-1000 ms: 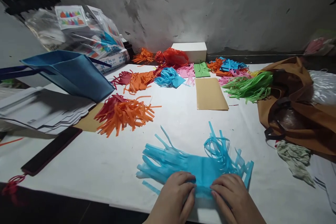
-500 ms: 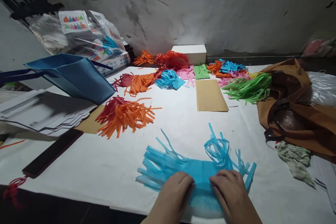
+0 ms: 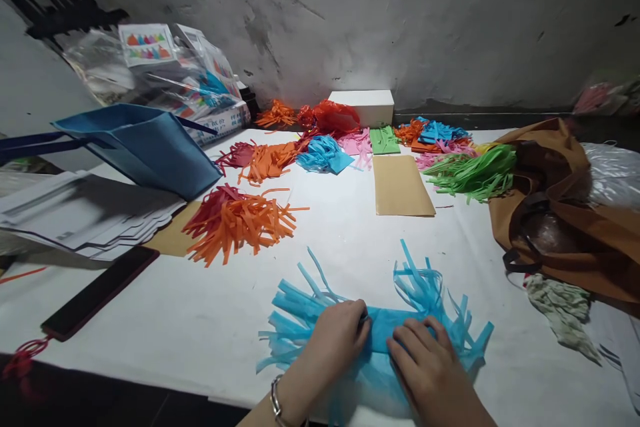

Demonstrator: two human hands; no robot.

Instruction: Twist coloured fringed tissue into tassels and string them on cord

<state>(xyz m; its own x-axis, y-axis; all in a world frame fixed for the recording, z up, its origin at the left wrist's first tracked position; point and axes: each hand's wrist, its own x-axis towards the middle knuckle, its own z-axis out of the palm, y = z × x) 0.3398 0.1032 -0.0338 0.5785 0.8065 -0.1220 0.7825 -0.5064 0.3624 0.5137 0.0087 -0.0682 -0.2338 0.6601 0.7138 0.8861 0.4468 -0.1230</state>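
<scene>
A light blue tissue sheet (image 3: pixel 383 327) with fringed ends lies on the white table (image 3: pixel 175 320) near its front edge. My left hand (image 3: pixel 333 343) rests on the sheet's uncut middle band from the left, fingers curled and pinching the paper. My right hand (image 3: pixel 425 363) presses on the same band from the right, fingers bent over it. The fringe strips (image 3: pixel 293 310) fan out to the left, and other strips (image 3: pixel 425 283) curl up at the right. A metal bracelet (image 3: pixel 276 403) shows on my left wrist.
Orange and red fringe bundles (image 3: pixel 237 220) lie to the upper left, a tan sheet (image 3: pixel 400 185) in the middle, green fringe (image 3: pixel 473 173) right. A blue fabric bag (image 3: pixel 143 147), white card stacks (image 3: pixel 85 213) and a dark flat bar (image 3: pixel 97 293) sit left; a brown bag (image 3: pixel 570 213) right.
Both hands slid away from me across the blue sheet, rolling or folding its middle band narrower. The fringe ends shifted and lifted slightly. My left wrist with its bracelet came into view.
</scene>
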